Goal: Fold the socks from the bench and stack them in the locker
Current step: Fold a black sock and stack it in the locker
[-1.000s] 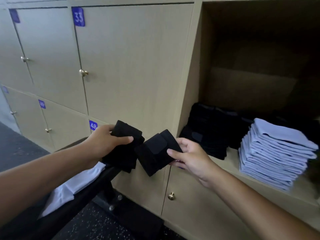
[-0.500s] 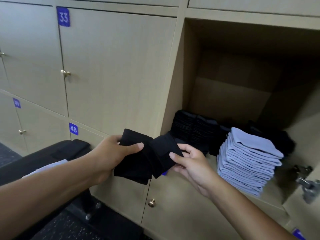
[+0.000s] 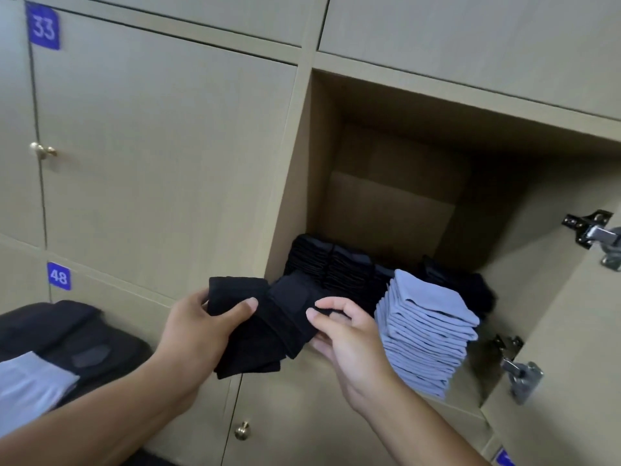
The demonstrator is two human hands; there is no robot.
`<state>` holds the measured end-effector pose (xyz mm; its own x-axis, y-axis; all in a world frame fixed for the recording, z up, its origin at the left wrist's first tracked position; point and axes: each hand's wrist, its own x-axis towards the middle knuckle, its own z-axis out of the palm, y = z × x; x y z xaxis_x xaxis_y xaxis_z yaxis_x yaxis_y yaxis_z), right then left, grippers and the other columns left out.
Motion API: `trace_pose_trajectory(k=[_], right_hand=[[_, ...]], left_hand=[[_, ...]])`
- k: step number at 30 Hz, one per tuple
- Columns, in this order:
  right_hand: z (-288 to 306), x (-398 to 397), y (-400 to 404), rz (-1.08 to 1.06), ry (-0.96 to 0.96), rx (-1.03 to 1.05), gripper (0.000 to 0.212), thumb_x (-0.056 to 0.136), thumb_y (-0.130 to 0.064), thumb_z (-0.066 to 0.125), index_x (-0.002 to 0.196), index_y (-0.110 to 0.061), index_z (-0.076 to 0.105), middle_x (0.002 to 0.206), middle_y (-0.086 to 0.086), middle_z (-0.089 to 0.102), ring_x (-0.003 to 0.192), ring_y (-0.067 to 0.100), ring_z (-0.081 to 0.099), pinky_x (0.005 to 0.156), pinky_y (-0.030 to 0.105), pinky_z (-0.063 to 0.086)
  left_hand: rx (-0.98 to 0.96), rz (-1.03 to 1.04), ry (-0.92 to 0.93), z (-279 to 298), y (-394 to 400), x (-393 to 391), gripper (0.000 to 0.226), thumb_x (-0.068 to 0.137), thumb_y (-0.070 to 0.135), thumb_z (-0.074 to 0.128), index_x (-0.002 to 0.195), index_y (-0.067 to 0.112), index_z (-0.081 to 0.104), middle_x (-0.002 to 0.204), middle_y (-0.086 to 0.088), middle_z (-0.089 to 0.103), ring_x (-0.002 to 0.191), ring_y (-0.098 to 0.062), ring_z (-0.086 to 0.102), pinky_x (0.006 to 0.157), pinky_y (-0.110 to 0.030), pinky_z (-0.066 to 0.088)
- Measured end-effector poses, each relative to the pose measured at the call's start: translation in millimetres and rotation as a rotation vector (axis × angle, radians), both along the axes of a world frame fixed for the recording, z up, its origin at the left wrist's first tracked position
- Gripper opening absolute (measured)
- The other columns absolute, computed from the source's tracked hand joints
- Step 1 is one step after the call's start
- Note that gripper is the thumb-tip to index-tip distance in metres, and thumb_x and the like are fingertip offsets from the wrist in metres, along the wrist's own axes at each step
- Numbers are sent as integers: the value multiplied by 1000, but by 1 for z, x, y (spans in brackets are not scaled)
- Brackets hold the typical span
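My left hand (image 3: 201,334) grips a folded black sock (image 3: 242,334) just in front of the closed locker doors. My right hand (image 3: 349,341) pinches a second folded black sock (image 3: 292,304), which overlaps the first and points toward the open locker (image 3: 386,136). Inside the locker, rows of folded black socks (image 3: 329,267) stand at the back left. A tall stack of folded light-blue socks (image 3: 426,334) sits at the front right, close beside my right hand.
The black bench (image 3: 67,334) is at the lower left with a light-blue sock (image 3: 30,385) lying on it. The open locker door with metal hinges (image 3: 521,371) stands at the right. Closed lockers numbered 33 and 48 fill the left.
Both hands have brought the two black socks together and rightward, closer to the locker opening. The view has shifted right, showing more of the locker interior and the door hinges.
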<state>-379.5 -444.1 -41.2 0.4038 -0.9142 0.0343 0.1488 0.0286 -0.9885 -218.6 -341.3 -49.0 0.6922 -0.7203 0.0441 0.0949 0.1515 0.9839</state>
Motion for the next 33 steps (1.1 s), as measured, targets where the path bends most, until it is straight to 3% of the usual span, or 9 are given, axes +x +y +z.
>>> trace_pose_trajectory(k=[5, 10, 13, 16, 19, 24, 28, 33], right_hand=[[4, -2, -9, -103, 79, -70, 13, 92, -6, 72, 96, -17, 77, 102, 8, 77, 93, 15, 75, 76, 27, 60], [18, -4, -35, -167, 132, -123, 17, 94, -9, 70, 98, -23, 80, 101, 7, 77, 98, 17, 74, 75, 25, 56], [38, -2, -60, -189, 96, -132, 19, 96, -5, 66, 105, -17, 77, 105, 9, 76, 102, 20, 72, 83, 30, 57], [61, 6, -90, -168, 43, -89, 25, 93, 4, 66, 112, -10, 73, 109, 12, 74, 100, 21, 70, 79, 28, 54], [78, 19, -119, -141, 4, -48, 35, 89, 15, 63, 117, -4, 70, 102, 16, 73, 93, 23, 69, 79, 29, 54], [97, 44, -157, -187, 78, -39, 34, 88, 17, 63, 113, -5, 71, 92, 14, 71, 78, 16, 70, 59, 22, 55], [97, 63, -185, -226, 155, -41, 34, 87, 16, 66, 114, -3, 72, 94, 14, 73, 82, 16, 71, 73, 27, 57], [90, 78, -205, -229, 239, -53, 30, 86, 14, 69, 108, -6, 73, 113, 20, 71, 98, 25, 70, 73, 27, 58]], left_hand=[[-26, -42, -15, 1, -6, 0, 15, 88, 11, 79, 101, 17, 74, 82, 2, 79, 69, -15, 76, 48, -23, 56], [-28, -37, -92, -1, -13, 7, 13, 87, 10, 79, 96, 17, 71, 73, 8, 76, 61, -8, 72, 41, -18, 51], [-6, -48, -147, -7, -16, 12, 14, 86, 12, 80, 95, 20, 72, 76, 8, 76, 64, -10, 73, 44, -22, 54], [47, -50, -230, -14, -20, 17, 16, 85, 16, 82, 94, 25, 73, 82, 6, 77, 70, -14, 74, 53, -31, 60], [72, -62, -248, -20, -23, 19, 16, 84, 16, 83, 92, 25, 73, 82, 4, 76, 74, -20, 75, 52, -38, 62], [87, -80, -268, -24, -29, 20, 16, 84, 15, 83, 89, 26, 73, 80, 4, 75, 75, -24, 74, 52, -43, 62], [108, -78, -330, -24, -32, 20, 16, 84, 16, 83, 89, 29, 73, 80, 11, 75, 75, -15, 74, 62, -44, 64], [80, -99, -300, -26, -34, 22, 17, 84, 14, 82, 88, 29, 74, 82, 6, 76, 75, -20, 74, 54, -43, 63]])
